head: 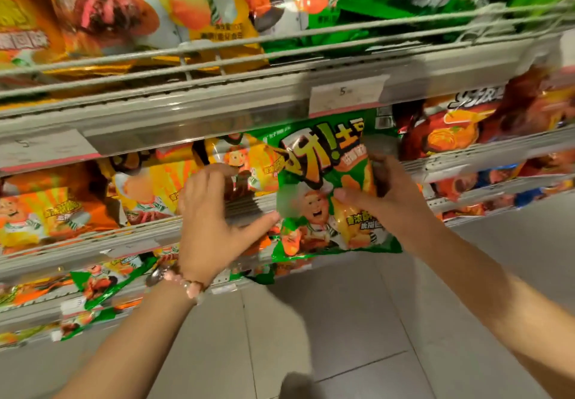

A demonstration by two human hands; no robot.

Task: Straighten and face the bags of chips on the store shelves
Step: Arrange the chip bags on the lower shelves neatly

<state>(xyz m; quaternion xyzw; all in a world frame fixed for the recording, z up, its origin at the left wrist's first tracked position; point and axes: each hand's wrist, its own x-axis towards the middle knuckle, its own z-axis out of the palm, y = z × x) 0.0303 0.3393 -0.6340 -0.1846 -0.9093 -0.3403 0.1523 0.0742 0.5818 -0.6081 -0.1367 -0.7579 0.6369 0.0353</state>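
The right hand [385, 199] pinches the right edge of one glossy green foil chip bag [326, 193], thumb on its front, holding it upright just before the middle wire shelf [466, 156]. The left hand [211, 215], fingers spread and loosely bent, hovers beside the bag's left edge, holding nothing. Best to steady both edges and slide it in square, front outward. Two hands, one held bag; the shelved bags are too blurred to count.

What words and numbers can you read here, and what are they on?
"5": white price tag on the shelf rail.
"5": faint left price tag.
Big yellow Chinese logo on the green chip bag in the right hand: too blurred to read.
Other bags' print: blurred.
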